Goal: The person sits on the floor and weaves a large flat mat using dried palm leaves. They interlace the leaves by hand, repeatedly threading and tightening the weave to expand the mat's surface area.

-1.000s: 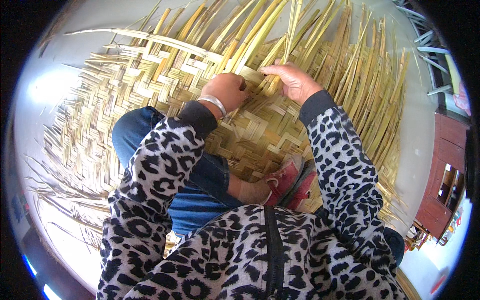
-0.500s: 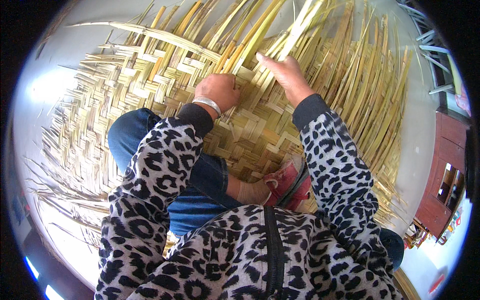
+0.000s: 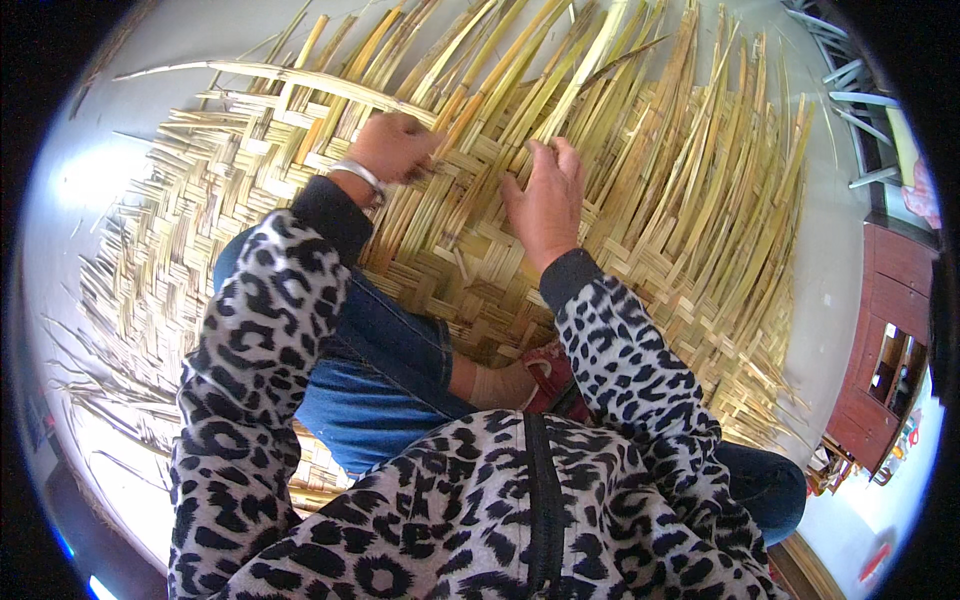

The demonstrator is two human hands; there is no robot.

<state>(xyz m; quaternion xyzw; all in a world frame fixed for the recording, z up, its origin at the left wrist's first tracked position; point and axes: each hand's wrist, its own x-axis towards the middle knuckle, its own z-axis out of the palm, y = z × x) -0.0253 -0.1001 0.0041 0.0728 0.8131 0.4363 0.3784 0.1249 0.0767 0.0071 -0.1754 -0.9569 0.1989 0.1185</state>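
A large woven mat of flat yellow bamboo strips (image 3: 640, 250) lies spread on the floor under me, with loose strip ends fanning out at the far side. My left hand (image 3: 392, 146), with a silver bangle on the wrist, is closed on the strips at the edge of the woven part. My right hand (image 3: 548, 200) lies flat on the weave beside it, fingers spread and pressing down on the loose strips (image 3: 560, 80). Both sleeves have a black-and-white leopard print.
My knee in blue jeans (image 3: 390, 370) rests on the mat, with a red shoe (image 3: 548, 372) beside it. A brown wooden cabinet (image 3: 890, 340) stands at the right, and a metal chair frame (image 3: 850, 70) at the upper right. Frayed strip ends stick out at the left.
My right hand let go of the raised strip it was lifting and came down flat on the weave. My left hand shifted slightly up and left along the woven edge.
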